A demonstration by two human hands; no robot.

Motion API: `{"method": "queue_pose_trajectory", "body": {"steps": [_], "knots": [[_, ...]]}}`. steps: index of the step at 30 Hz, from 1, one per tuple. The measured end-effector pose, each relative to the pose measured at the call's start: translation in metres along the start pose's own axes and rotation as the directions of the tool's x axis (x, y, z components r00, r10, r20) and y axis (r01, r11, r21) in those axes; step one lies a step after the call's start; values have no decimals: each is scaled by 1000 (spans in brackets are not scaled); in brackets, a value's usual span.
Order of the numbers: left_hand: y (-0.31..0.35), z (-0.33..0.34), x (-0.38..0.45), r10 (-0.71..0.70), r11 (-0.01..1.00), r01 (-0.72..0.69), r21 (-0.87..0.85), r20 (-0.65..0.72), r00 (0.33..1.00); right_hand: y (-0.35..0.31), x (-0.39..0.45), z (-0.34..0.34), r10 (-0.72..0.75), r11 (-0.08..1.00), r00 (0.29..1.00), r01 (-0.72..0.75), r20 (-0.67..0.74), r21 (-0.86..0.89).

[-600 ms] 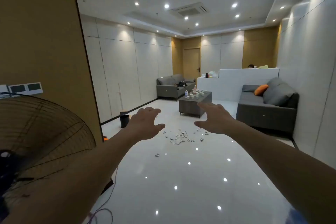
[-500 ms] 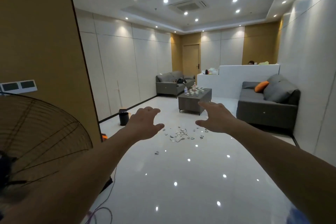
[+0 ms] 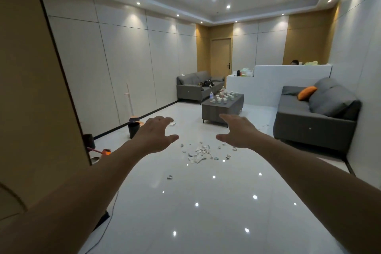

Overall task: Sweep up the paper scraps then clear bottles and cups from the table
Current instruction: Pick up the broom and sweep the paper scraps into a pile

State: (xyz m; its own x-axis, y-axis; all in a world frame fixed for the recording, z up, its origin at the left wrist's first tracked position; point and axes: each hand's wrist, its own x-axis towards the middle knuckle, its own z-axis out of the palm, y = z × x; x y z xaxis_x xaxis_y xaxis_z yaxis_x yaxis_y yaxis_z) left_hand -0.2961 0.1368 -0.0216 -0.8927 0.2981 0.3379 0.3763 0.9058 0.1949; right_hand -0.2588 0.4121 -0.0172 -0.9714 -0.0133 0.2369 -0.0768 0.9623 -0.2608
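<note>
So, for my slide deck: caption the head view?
Empty left hand and right hand reach toward paper scraps on the floor.

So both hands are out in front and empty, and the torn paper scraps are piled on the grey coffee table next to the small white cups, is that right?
Not quite. The head view shows the torn paper scraps scattered on the glossy white floor, short of the grey coffee table. The rest holds.

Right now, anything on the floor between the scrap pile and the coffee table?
Head view: mostly bare glossy floor between paper scraps and coffee table; the open right hand covers part of that stretch.
</note>
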Motion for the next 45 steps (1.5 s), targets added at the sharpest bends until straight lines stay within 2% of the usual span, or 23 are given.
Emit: {"method": "queue_pose_trajectory", "body": {"steps": [5,13,22,26,28,34,40,45], "knots": [[-1,39,83,-41,998,42,-56,7,999,45,90,6,7,999,1000,-7,16,37],[-45,115,208,-72,993,80,-91,94,993,76,228,80,-8,997,997,2,82,73],[-167,164,417,-124,979,139,-148,108,986,69,475,133,-4,999,992,-1,127,38],[-219,173,510,-172,968,183,-172,74,982,58,580,149,-21,998,998,17,59,67],[-242,186,547,-186,965,194,-178,64,981,55,625,169,-35,997,996,29,81,74],[-310,245,647,-219,962,240,-134,151,964,56,758,241,-53,995,984,38,171,94],[-383,297,785,-258,965,261,-30,79,963,68,924,300,-137,984,978,116,159,136],[-438,329,914,-320,947,322,-5,102,942,77,1075,327,-157,976,966,121,207,179]]}}
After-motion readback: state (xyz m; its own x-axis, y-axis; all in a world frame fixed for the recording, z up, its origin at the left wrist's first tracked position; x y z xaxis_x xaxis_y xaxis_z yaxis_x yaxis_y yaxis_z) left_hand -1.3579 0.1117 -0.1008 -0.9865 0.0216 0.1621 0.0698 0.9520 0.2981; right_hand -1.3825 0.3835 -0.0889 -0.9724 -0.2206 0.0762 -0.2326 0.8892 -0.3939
